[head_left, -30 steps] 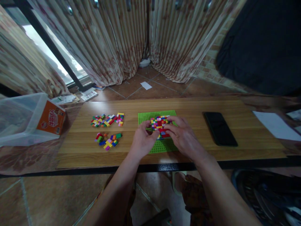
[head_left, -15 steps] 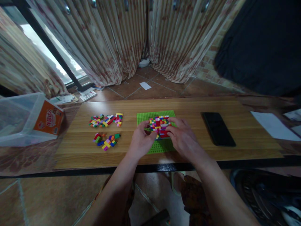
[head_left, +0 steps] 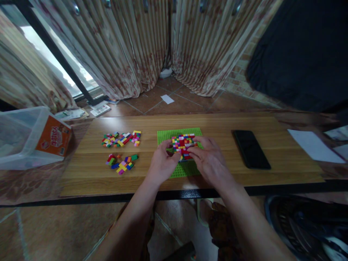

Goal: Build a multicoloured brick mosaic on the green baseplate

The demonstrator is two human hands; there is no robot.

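Observation:
A block of small building bricks (head_left: 182,143) in many colours lies over the green studded baseplate (head_left: 187,170) in the middle of the table. My left hand (head_left: 165,159) grips its left side, thumb at the near left corner and fingers curled round the far left edge. From the right, my right hand (head_left: 209,157) is closed on the same block, its thumb and fingertips on the top and right side. The fingers partly cover the right part of the block. Whether it is fixed to the baseplate I cannot tell.
Loose bricks lie at the left in a far pile (head_left: 122,139) and a near pile (head_left: 123,165). A black phone (head_left: 251,149) rests on the wooden table (head_left: 285,152) to the right. A clear plastic box (head_left: 24,137) with an orange label stands past the left end.
My right thumb and fingertips have shifted slightly left over the top of the brick block. My left hand keeps its hold, and the block looks unmoved on the baseplate.

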